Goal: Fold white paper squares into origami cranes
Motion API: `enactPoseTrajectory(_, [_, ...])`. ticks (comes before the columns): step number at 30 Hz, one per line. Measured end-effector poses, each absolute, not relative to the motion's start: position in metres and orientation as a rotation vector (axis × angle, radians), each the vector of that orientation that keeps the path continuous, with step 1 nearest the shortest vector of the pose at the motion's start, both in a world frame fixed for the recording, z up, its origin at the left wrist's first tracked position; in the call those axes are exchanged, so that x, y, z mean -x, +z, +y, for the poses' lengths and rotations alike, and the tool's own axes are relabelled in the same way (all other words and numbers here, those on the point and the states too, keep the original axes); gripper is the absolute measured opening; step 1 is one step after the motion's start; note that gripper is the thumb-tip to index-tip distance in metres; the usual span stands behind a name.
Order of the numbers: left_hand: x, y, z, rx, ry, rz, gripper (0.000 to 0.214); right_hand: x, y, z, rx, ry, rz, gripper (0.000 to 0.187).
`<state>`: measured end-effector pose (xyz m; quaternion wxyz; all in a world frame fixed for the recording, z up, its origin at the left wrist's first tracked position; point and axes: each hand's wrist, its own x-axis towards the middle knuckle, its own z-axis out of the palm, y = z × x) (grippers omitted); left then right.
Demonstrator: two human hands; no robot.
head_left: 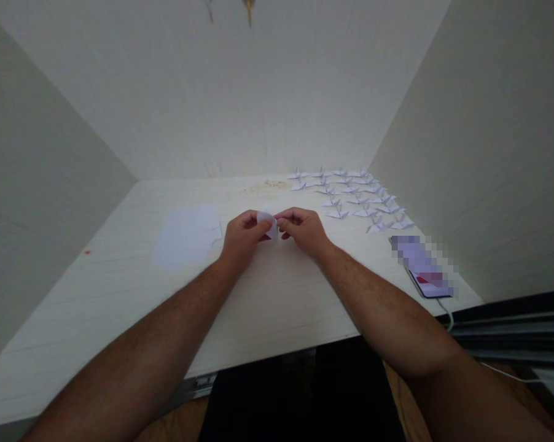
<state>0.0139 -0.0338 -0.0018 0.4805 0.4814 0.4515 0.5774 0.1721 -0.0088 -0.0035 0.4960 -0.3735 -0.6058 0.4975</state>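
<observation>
Between my two hands, just above the middle of the white table, is a small folded piece of white paper (268, 224). My left hand (245, 235) pinches it, thumb lying across its face. The fingers of my right hand (302, 228) are pinched together at the paper's right edge. How its folds run is too small to make out. Left of my hands lie white paper sheets (187, 236). Several folded paper cranes (351, 190) stand in rows at the back right.
A phone (422, 267) with a lit, blurred screen lies near the right edge, its white cable (448, 316) hanging off the table (277, 307). Walls close in the back and both sides. Brownish marks (274, 184) show at the back. Dark rails (516, 334) are at the lower right.
</observation>
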Motion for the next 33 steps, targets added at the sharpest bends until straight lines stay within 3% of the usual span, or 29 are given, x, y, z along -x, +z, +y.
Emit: enactPoseTrajectory(33, [-0.015, -0.0007, -0.0366, -1.27, 1.39, 1.17, 0.011, -0.1704, -0.0029, -0.0131, 0.869, 1.301, -1.436, 0.022])
